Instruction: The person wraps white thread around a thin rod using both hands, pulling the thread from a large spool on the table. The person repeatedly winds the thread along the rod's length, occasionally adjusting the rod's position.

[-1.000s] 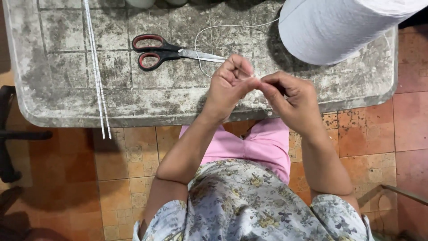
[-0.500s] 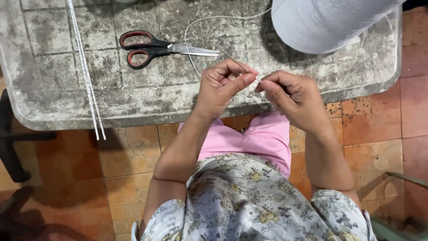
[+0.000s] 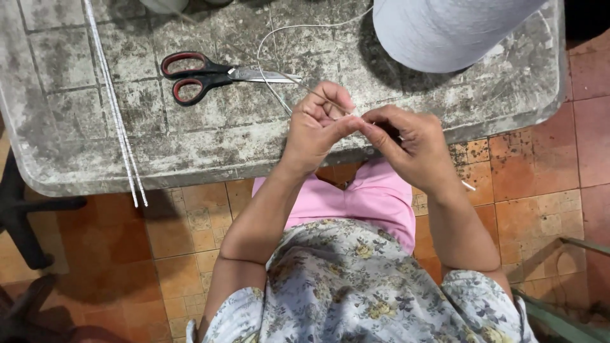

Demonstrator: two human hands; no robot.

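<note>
— Pinching together right at the table (image 3: 76, 171) edge, are they? Both hands look busy with one spot.

— Yes. The left hand (image 3: 314, 127) and the right hand (image 3: 406, 143) meet fingertip to fingertip, closed on a thin white thread (image 3: 270, 76) and what seems a slim needle or stick (image 3: 318, 95) poking up-left from the left fingers. Held that close, each hand steadies the other for fine work.

— Where does the thread go?

— It loops up over the worn grey table, curves past the scissors' blades and runs toward the big pale cone of yarn (image 3: 445, 32) standing at the far right. The slack loop lets it feed without tugging, I judge.

— And the scissors?

— The scissors (image 3: 216, 75), red-and-black handled, lie flat just beyond the left hand, blades pointing toward the hands, within easy reach.

— Anything else about?

— Two thin white rods (image 3: 117, 121) lie side by side along the left of the table, their ends overhanging its near edge, well apart from the hands. A short white bit (image 3: 468, 185) shows beside the right wrist; I cannot tell what it is.
</note>
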